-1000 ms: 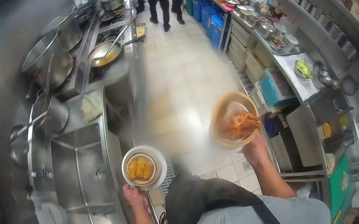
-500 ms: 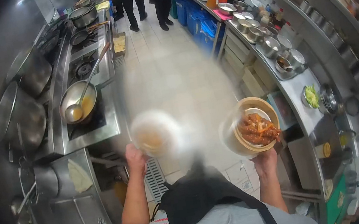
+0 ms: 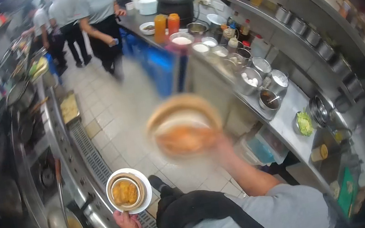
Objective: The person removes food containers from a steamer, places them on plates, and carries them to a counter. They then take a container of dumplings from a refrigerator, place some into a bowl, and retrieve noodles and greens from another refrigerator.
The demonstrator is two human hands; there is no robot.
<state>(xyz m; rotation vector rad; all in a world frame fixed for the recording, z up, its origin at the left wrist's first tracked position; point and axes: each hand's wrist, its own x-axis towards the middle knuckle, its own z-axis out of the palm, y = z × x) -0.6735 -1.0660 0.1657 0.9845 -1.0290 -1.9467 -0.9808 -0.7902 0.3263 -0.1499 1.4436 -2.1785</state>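
Our left grip (image 3: 128,222) clasped a plate (image 3: 147,185), small basket (image 3: 141,189) atop, our right grip (image 3: 220,148) held a blurred larger basket (image 3: 181,104), toward the plate's two o'clock

A round white plate (image 3: 148,185) carries a small, round, tan bamboo steamer (image 3: 142,193), set open-topped inside the plate's rim and filled with plump golden-yellow pieces of food (image 3: 125,192). A second round, tan bamboo steamer (image 3: 180,100), blurred, is also uncovered, with reddish-orange food (image 3: 186,138) toward its near edge.
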